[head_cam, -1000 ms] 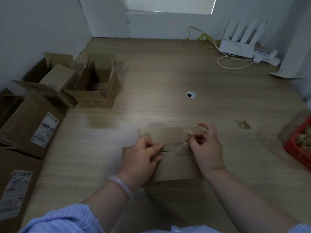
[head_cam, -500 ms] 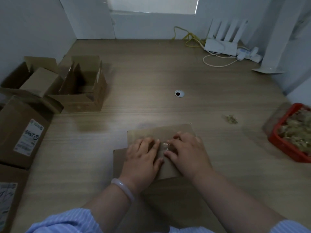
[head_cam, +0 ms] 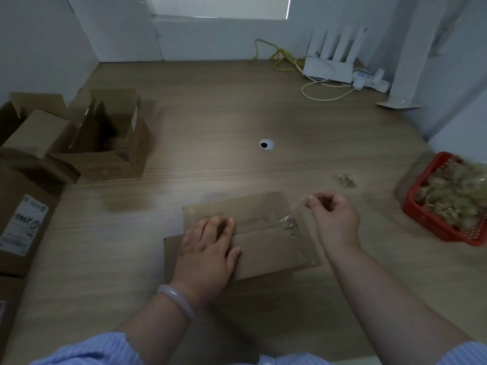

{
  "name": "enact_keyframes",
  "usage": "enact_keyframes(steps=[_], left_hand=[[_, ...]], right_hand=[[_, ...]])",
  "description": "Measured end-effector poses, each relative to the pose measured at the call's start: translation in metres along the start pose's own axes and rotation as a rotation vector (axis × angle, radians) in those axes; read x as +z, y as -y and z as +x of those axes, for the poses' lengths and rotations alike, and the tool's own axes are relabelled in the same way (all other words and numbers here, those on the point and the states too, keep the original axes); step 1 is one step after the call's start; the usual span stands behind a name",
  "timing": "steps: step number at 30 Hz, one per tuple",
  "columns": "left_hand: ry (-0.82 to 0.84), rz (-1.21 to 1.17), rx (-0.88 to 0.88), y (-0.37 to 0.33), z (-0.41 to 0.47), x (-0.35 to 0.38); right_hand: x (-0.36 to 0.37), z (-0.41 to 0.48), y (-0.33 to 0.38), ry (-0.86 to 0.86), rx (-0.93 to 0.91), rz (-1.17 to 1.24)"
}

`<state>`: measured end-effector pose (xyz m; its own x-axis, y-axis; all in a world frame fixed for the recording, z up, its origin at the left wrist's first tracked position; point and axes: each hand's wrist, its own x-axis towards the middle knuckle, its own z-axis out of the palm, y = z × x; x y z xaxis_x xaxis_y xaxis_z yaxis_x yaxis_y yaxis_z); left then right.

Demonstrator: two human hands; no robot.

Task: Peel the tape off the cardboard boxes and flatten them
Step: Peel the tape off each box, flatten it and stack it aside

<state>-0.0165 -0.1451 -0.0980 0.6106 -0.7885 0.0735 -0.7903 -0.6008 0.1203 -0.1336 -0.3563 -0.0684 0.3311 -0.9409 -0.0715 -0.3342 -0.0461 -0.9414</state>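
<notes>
A brown cardboard box (head_cam: 266,248) lies on the wooden table in front of me. My left hand (head_cam: 208,248) presses flat on its top, fingers spread over the left part of the seam. My right hand (head_cam: 333,214) is just past the box's right edge, thumb and fingers pinched on a strip of clear tape (head_cam: 292,214). The strip is lifted off the seam and stretches from my fingers down to the box's right end, where it still clings.
Open cardboard boxes (head_cam: 110,138) and labelled boxes (head_cam: 23,222) crowd the left side. A red basket (head_cam: 448,201) full of crumpled tape sits at the right edge, a small tape wad (head_cam: 347,180) near it. A router and cables (head_cam: 329,67) lie at the back.
My right hand has pulled away from the seam's middle to the right, drawing the tape strip up off the box. My left hand stayed pressed on the box.
</notes>
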Motion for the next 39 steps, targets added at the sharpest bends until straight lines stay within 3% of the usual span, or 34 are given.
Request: enact_keyframes(steps=[3,9,12,14,17,21,23,27,30,35,39], left_hand=[[-0.009,0.022,-0.003,-0.004,0.002,-0.003],[-0.009,0.009,-0.072,-0.018,0.005,-0.001],[-0.033,0.004,-0.110,-0.023,0.006,0.003],[-0.042,-0.002,-0.139,-0.027,0.008,0.004],[-0.073,0.009,-0.172,-0.033,0.010,0.008],[-0.124,0.017,-0.174,-0.036,0.010,0.013],[-0.137,0.027,-0.175,-0.035,0.010,0.013],[-0.156,0.025,-0.181,-0.036,0.010,0.013],[-0.161,0.018,-0.195,-0.038,0.011,0.012],[-0.116,0.027,-0.207,-0.038,0.012,0.010],[-0.116,0.021,-0.207,-0.037,0.012,0.009]], right_hand=[[-0.002,0.000,-0.001,0.002,0.071,0.086],[0.006,-0.005,-0.018,0.266,-0.422,-0.532],[0.001,-0.004,-0.027,0.286,-0.635,-0.704],[-0.006,-0.006,-0.031,0.291,-0.681,-0.776],[-0.020,-0.012,-0.036,0.430,-0.690,-0.899],[-0.041,-0.006,-0.032,0.537,-0.796,-0.853],[-0.048,-0.005,-0.031,0.522,-0.735,-0.720],[-0.055,-0.016,-0.037,0.349,-0.266,-0.344],[-0.056,-0.032,-0.050,0.475,0.009,-0.312],[-0.056,-0.051,-0.055,0.409,0.056,-0.290],[-0.059,-0.043,-0.050,0.471,0.070,-0.315]])
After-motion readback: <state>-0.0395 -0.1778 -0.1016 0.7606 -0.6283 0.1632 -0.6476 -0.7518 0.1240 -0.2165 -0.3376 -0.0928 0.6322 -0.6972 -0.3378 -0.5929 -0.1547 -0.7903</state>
